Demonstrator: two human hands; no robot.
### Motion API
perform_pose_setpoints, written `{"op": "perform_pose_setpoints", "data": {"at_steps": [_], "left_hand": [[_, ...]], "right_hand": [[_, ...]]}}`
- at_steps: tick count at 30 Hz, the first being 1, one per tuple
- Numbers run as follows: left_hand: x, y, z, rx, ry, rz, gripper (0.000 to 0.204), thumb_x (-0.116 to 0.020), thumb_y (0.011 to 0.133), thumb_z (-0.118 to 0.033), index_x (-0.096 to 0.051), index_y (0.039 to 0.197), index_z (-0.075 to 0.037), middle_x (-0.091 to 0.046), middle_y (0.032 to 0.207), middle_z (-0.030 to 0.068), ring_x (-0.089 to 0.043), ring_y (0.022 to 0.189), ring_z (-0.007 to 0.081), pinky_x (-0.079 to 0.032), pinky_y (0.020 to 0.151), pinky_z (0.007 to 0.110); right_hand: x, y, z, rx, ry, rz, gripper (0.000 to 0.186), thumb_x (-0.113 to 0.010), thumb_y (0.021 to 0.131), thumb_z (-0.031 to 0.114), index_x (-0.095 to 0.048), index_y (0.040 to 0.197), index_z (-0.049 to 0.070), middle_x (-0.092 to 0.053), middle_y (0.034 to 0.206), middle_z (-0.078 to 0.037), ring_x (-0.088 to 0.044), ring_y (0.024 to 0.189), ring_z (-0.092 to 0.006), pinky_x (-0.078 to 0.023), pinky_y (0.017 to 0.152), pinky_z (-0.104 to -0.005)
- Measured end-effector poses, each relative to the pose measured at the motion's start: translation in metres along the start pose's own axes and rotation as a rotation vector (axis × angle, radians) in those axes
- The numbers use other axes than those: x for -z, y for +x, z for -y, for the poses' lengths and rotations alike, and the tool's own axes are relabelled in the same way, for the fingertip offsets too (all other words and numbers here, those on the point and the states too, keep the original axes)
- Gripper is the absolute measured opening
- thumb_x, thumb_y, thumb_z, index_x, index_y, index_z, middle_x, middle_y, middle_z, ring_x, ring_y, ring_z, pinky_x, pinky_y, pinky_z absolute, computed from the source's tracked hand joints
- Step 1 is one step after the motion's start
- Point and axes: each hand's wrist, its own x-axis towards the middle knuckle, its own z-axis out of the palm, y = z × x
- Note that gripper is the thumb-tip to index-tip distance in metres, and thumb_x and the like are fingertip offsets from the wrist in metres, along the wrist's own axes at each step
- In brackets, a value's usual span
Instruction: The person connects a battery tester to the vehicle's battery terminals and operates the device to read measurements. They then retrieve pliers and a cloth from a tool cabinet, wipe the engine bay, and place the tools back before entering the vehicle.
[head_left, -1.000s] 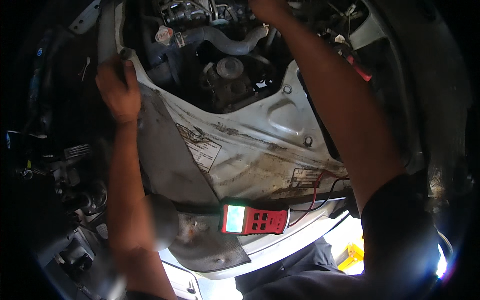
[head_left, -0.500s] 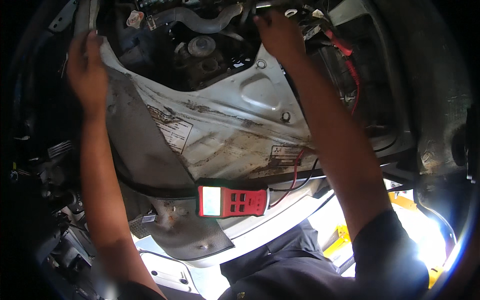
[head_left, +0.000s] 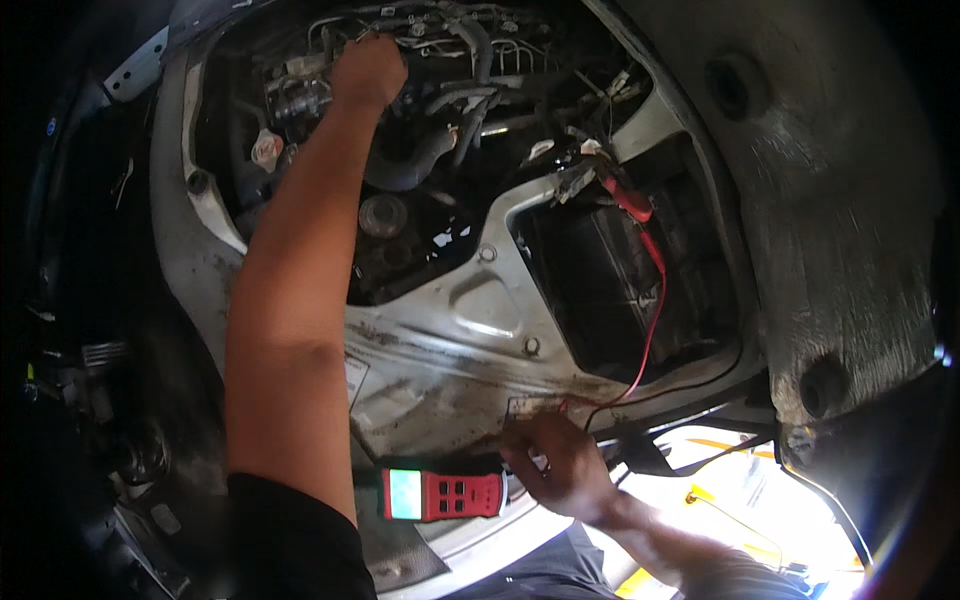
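Note:
My left hand (head_left: 370,72) reaches far into the engine bay among hoses and wiring. Its fingers curl down, and what they grip, if anything, is hidden. Near the front edge of the car body, my right hand (head_left: 562,466) is closed over the cables beside the cable end of a red handheld tester (head_left: 460,496). The tester has a lit screen and several dark buttons; it lies on a grey flexible sheet (head_left: 395,560). A red cable (head_left: 661,300) runs up from near my right hand to a red clamp (head_left: 630,200) at the far right of the bay.
A pale metal front panel (head_left: 420,365) crosses below the bay. At left stands a white-topped cap (head_left: 267,150), near a thick curved grey hose (head_left: 410,168). A dark boxy part (head_left: 620,280) sits in the right recess. A large dark panel (head_left: 850,200) borders the right side.
My left hand has left the panel's left edge and reached deep into the bay. My right hand has come down from the bay to the cables. The view has shifted, showing more of the engine.

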Motion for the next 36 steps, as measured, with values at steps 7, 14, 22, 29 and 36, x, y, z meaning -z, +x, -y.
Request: {"op": "perform_pose_setpoints", "data": {"at_steps": [7, 14, 22, 29, 36], "left_hand": [[-0.007, 0.008, -0.039, -0.05, 0.096, 0.015, 0.047, -0.061, 0.095, -0.054, -0.074, 0.106, -0.01, -0.071, 0.11, 0.0116, -0.07, 0.101, 0.0332, -0.057, 0.083, 0.05], [-0.015, 0.024, -0.037, -0.106, 0.275, 0.102, 0.03, -0.06, 0.099, -0.044, -0.079, 0.105, -0.021, -0.075, 0.105, 0.0064, -0.072, 0.1, 0.0281, -0.058, 0.076, 0.048], [-0.021, 0.038, -0.039, -0.261, 0.452, 0.262, 0.021, -0.06, 0.094, -0.024, -0.081, 0.098, -0.025, -0.076, 0.101, 0.0028, -0.073, 0.098, 0.0256, -0.059, 0.075, 0.043], [-0.008, 0.033, -0.031, -0.303, 0.316, 0.23, 0.025, -0.058, 0.089, -0.022, -0.08, 0.1, -0.021, -0.076, 0.103, 0.0031, -0.073, 0.099, 0.0227, -0.058, 0.078, 0.04], [-0.019, 0.027, -0.035, -0.183, 0.208, 0.142, 0.027, -0.057, 0.095, -0.031, -0.079, 0.1, -0.018, -0.077, 0.1, 0.0059, -0.074, 0.094, 0.0259, -0.058, 0.078, 0.042]], "right_hand": [[0.004, -0.063, -0.029, -0.109, -0.101, -0.153, 0.023, -0.077, 0.08, 0.0, -0.065, 0.099, 0.002, -0.063, 0.08, -0.01, -0.062, 0.066, -0.0247, -0.05, 0.056, -0.0361], [-0.012, -0.083, -0.051, -0.079, -0.08, -0.174, 0.019, -0.074, 0.083, 0.002, -0.064, 0.099, 0.004, -0.062, 0.077, -0.009, -0.061, 0.058, -0.0219, -0.049, 0.051, -0.0338], [-0.03, -0.099, -0.063, -0.078, -0.046, -0.297, 0.021, -0.066, 0.094, 0.023, -0.062, 0.103, 0.005, -0.056, 0.07, -0.005, -0.052, 0.054, -0.0178, -0.043, 0.051, -0.0322], [-0.029, -0.102, -0.055, -0.063, 0.033, -0.313, 0.022, -0.059, 0.095, 0.023, -0.062, 0.102, 0.002, -0.056, 0.068, -0.007, -0.054, 0.055, -0.0185, -0.044, 0.053, -0.0334], [-0.017, -0.094, -0.032, -0.097, 0.042, -0.329, 0.015, -0.055, 0.088, 0.007, -0.065, 0.096, -0.001, -0.06, 0.07, -0.009, -0.054, 0.055, -0.0191, -0.043, 0.053, -0.0333]]}}
